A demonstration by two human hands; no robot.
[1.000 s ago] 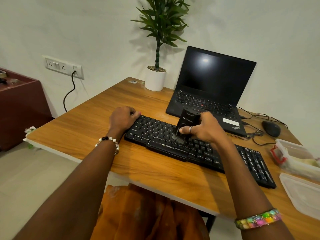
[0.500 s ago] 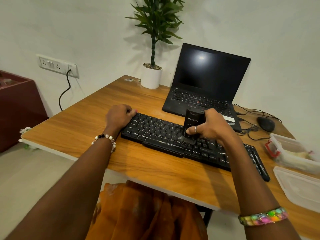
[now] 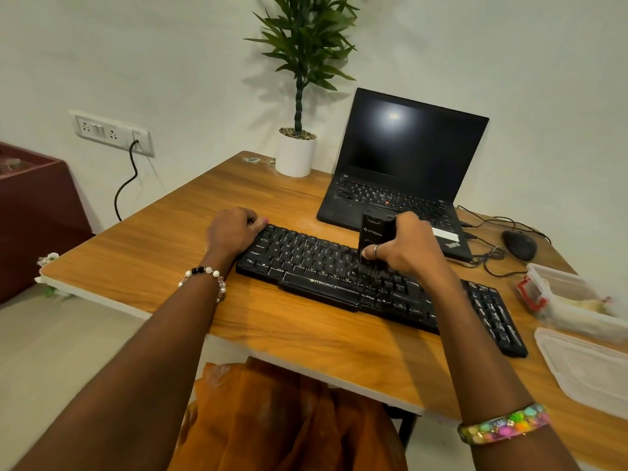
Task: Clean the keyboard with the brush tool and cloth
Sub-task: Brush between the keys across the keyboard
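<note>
The keyboard (image 3: 339, 277) lies across the near middle of the desk (image 3: 190, 232). The right hand (image 3: 404, 248) is wrapped around the black brush (image 3: 372, 236), upright, bristles down on the keys right of centre. The left hand (image 3: 231, 231) curls over the keyboard's far-left corner. A laptop (image 3: 401, 164) sits behind it.

One head-worn wide-angle camera looks forward and down, close over the counter (image 3: 163, 253), arms reaching away from it, the wall (image 3: 170, 62) just beyond.
</note>
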